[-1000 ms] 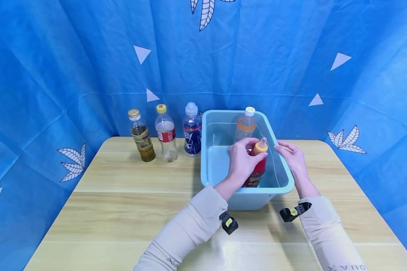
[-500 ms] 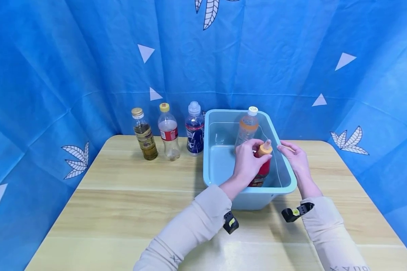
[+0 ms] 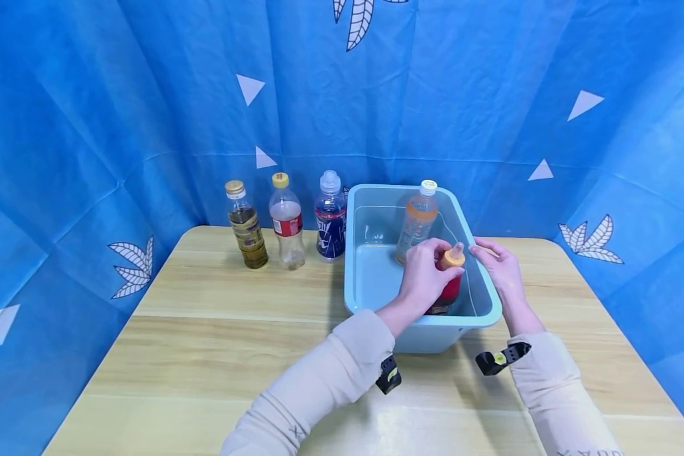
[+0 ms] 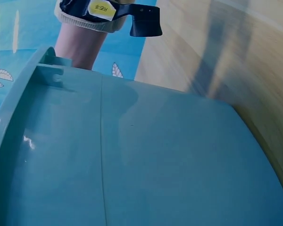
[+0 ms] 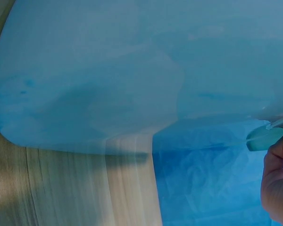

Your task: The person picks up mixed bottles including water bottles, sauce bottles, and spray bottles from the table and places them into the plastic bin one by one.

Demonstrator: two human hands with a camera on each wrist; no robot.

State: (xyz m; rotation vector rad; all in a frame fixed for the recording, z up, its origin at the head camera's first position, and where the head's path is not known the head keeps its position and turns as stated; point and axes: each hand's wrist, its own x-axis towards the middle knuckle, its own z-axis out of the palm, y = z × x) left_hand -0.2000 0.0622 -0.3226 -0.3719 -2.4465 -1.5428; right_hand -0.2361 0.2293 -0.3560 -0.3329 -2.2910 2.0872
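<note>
My left hand (image 3: 424, 273) reaches into a light blue plastic bin (image 3: 350, 253) and grips a red-labelled bottle (image 3: 451, 290) just under its orange cap. That bottle stands nearly upright near the bin's front right, its lower part partly hidden by the front rim. At the right rim, my right hand (image 3: 501, 271) pinches the edge between thumb and fingers; its curled thumb side (image 5: 276, 188) also shows in the right wrist view. A clear bottle with an orange band and white cap (image 3: 418, 218) leans inside the bin behind my left hand. The left wrist view shows mostly the bin's outer wall (image 4: 170, 155).
Left of the bin, several bottles stand in a row on the wooden table (image 3: 205, 367): a gold-capped bottle of brownish liquid (image 3: 247, 231), a yellow-capped one with a red label (image 3: 287, 225), and a dark blue one (image 3: 331, 221). A blue curtain (image 3: 330, 95) hangs behind.
My left hand and the red-labelled bottle have shifted slightly right and lower within the bin. The right hand stays at the rim. The whole head view has drifted a little.
</note>
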